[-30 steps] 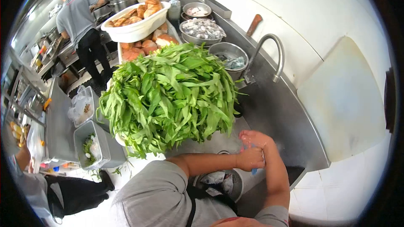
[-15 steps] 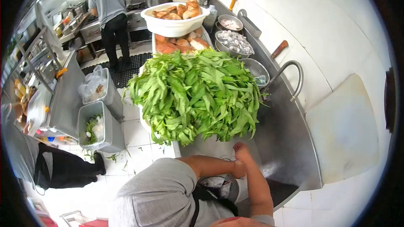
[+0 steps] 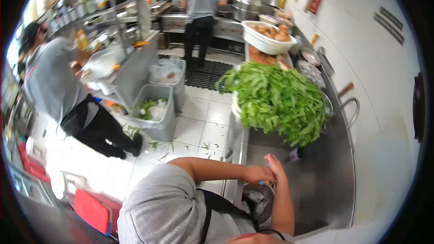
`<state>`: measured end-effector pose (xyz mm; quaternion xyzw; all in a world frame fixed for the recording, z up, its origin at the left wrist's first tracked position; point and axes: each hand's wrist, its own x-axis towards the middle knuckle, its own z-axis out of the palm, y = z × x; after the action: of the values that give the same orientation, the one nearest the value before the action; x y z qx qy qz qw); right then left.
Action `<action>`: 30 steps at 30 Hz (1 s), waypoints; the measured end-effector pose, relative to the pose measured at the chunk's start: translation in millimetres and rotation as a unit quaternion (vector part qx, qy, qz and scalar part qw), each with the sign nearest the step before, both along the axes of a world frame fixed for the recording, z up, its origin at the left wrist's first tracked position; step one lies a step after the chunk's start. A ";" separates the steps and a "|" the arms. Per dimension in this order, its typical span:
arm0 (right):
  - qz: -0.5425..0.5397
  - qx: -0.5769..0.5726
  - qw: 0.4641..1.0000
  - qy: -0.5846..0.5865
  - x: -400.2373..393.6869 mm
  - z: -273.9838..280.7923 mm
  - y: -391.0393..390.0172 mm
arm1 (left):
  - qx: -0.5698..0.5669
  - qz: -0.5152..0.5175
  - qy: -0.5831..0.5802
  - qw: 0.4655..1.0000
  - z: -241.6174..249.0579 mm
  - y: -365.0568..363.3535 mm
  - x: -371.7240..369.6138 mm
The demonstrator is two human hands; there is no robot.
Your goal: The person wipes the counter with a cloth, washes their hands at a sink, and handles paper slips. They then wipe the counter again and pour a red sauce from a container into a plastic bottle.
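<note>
The way forward along the sink (image 3: pixel 316 190) is blocked by a great heap of leafy greens (image 3: pixel 282 101), backed by a white tub (image 3: pixel 260 41) of browned pieces! The right side is closed in by the wall (image 3: pixel 393 86), the near edge crowded by a bowl (image 3: pixel 267 205) with fish (image 3: pixel 254 199). Open room is offered by the bare basin, right of the hands. And there, above the bowl, a small blue thing (image 3: pixel 262 182) is wrapped by the left hand's (image 3: pixel 259 174) curled fingers, mostly hidden, right beside the right hand (image 3: pixel 277 168); whether anything is gripped by its fingers cannot be told.
</note>
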<state>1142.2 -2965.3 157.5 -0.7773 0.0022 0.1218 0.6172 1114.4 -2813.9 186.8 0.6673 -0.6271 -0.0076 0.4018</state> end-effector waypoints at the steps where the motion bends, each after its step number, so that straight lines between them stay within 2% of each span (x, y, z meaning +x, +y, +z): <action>1: -0.010 0.009 0.999 0.040 -8.9 20.7 13.5 | -0.048 0.066 0.017 0.996 15.4 25.3 -5.7; 2: -0.015 0.014 0.997 0.081 -19.8 46.8 29.7 | -0.089 0.159 0.032 0.983 18.1 49.3 -9.0; 3: -0.019 0.016 0.992 0.123 -26.8 68.1 48.0 | -0.079 0.243 0.100 0.962 30.7 78.4 -14.8; 4: 0.006 0.001 0.996 0.093 -30.0 83.5 68.2 | -0.072 0.323 0.171 0.928 43.7 108.3 -20.7; 6: 0.051 -0.020 0.998 0.035 -36.4 100.5 108.5 | -0.113 0.406 0.212 0.882 25.9 165.0 -19.8; 7: 0.127 -0.001 0.986 -0.107 -19.5 71.0 120.3 | -0.117 0.444 0.214 0.862 20.8 195.0 -27.7; 9: 0.219 -0.049 0.967 -0.123 -20.4 65.0 169.3 | -0.094 0.537 0.201 0.814 1.5 254.4 -50.2; 10: 0.264 -0.071 0.953 -0.133 -28.2 72.3 201.1 | -0.075 0.570 0.207 0.791 -2.5 284.7 -68.2; 11: 0.316 -0.176 0.914 -0.184 -39.2 84.1 229.2 | -0.056 0.603 0.213 0.766 -5.9 316.9 -89.1; 12: 0.361 -0.187 0.892 -0.197 -48.6 85.6 264.8 | -0.037 0.635 0.222 0.739 -7.0 348.8 -114.0; 15: 0.487 -0.194 0.815 -0.245 -78.6 66.8 364.1 | -0.040 0.684 0.296 0.666 -9.0 435.5 -200.9; 18: 0.595 -0.134 0.732 -0.304 -131.6 50.9 479.2 | -0.093 0.747 0.355 0.555 -20.5 515.6 -301.8; 20: 0.624 -0.141 0.688 -0.344 -182.6 43.5 554.4 | -0.222 0.772 0.383 0.457 -9.2 552.5 -375.7; 22: 0.641 -0.220 0.622 -0.393 -238.8 43.2 622.0 | -0.250 0.814 0.376 0.366 -2.4 586.3 -448.2; 24: 0.668 -0.230 0.580 -0.405 -288.1 33.3 678.6 | -0.299 0.826 0.367 0.306 -9.3 609.5 -510.6; 26: 0.689 -0.249 0.534 -0.422 -337.8 40.5 717.0 | -0.294 0.841 0.381 0.245 1.6 614.9 -559.6; 27: 0.700 -0.247 0.509 -0.435 -357.5 39.1 735.5 | -0.329 0.836 0.368 0.241 5.9 614.8 -580.1; 29: 0.718 -0.239 0.460 -0.464 -391.8 32.5 773.1 | -0.357 0.846 0.342 0.199 3.3 619.7 -616.7; 30: 0.708 -0.169 0.472 -0.497 -406.9 28.5 790.1 | -0.371 0.850 0.328 0.177 1.0 621.9 -631.9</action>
<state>735.2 -2175.2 186.0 -0.5333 -0.8357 0.1081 0.0746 482.5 -2192.0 187.8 0.5000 0.5851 0.3543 0.5311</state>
